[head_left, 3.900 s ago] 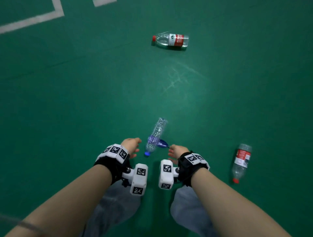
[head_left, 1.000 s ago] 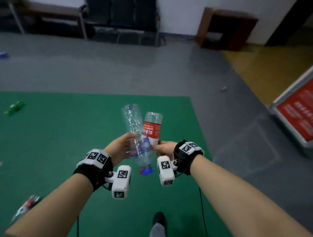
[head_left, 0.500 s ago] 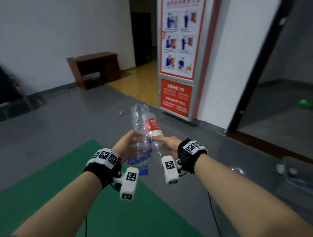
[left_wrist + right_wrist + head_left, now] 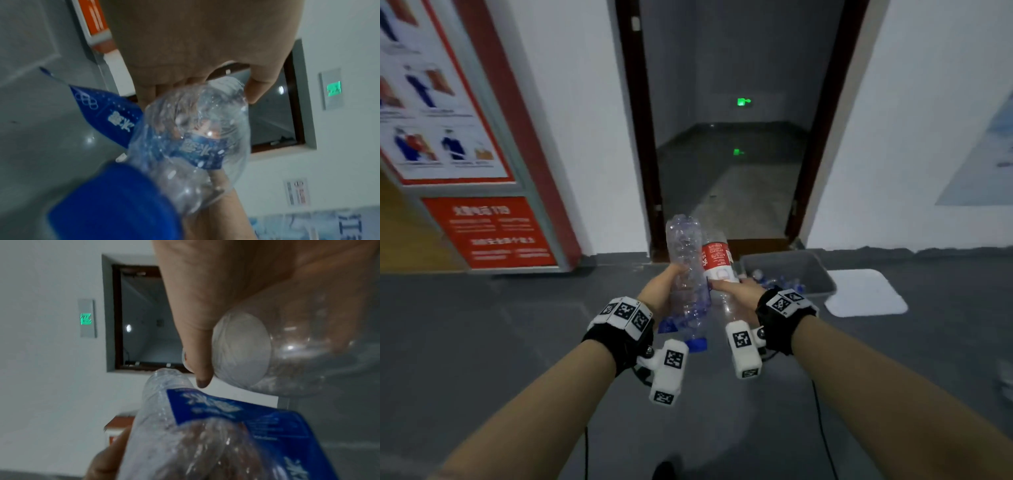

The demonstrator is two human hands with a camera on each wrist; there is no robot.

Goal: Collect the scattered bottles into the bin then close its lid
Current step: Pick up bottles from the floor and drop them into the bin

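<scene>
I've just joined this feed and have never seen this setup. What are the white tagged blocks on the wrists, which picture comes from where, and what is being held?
No robot here: a person works bare-handed. The white blocks are wrist cameras; the large view comes from a head camera, the two close-ups look along each hand. The left hand grips a crumpled clear bottle with a blue cap, cap downward. The right hand holds a red-labelled bottle. Ahead on the grey floor stands an open grey bin already holding bottles, its white lid lying beside it.
</scene>
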